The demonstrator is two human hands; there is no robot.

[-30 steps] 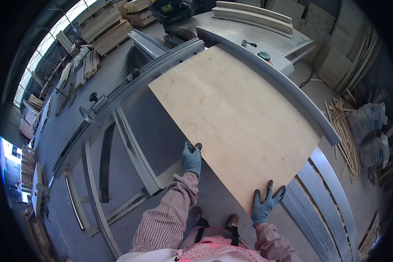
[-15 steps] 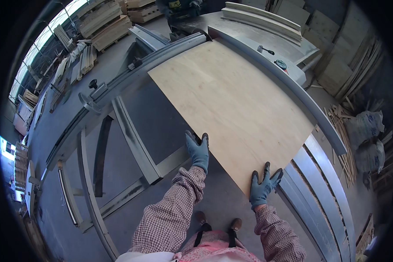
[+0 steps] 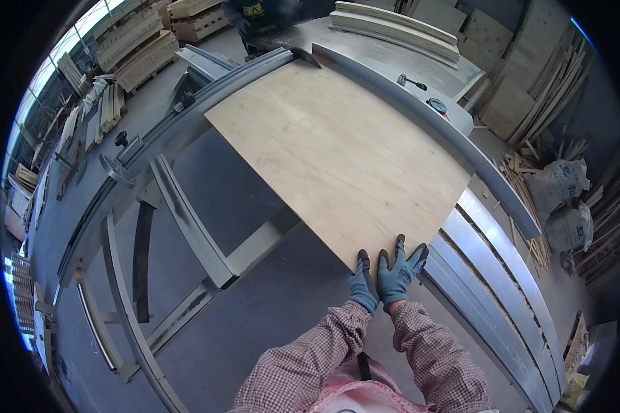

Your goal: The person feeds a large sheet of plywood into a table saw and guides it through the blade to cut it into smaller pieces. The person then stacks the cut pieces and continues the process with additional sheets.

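Note:
A large pale plywood sheet (image 3: 351, 151) lies flat on the panel saw, its far end by the dark saw blade (image 3: 307, 58). Both my hands wear blue-grey gloves with dark fingertips and sit side by side at the sheet's near end. My left hand (image 3: 365, 283) touches the near corner, fingers stretched forward; part of them is hard to see. My right hand (image 3: 399, 270) rests on the near edge with its fingers spread flat on the wood. Along the sheet's right side runs the long grey rip fence (image 3: 492, 172).
Left of the sheet is the open metal frame (image 3: 193, 224) of the sliding table. Slatted metal bed strips (image 3: 489, 275) lie to the right. A person (image 3: 262, 20) stands beyond the saw, near stacked boards (image 3: 396, 33). Bags (image 3: 565, 193) and wood offcuts sit at the right.
My left hand has moved right along the sheet's edge to the near corner, beside my right hand. My right hand stays at the near end. The whole view has shifted a little.

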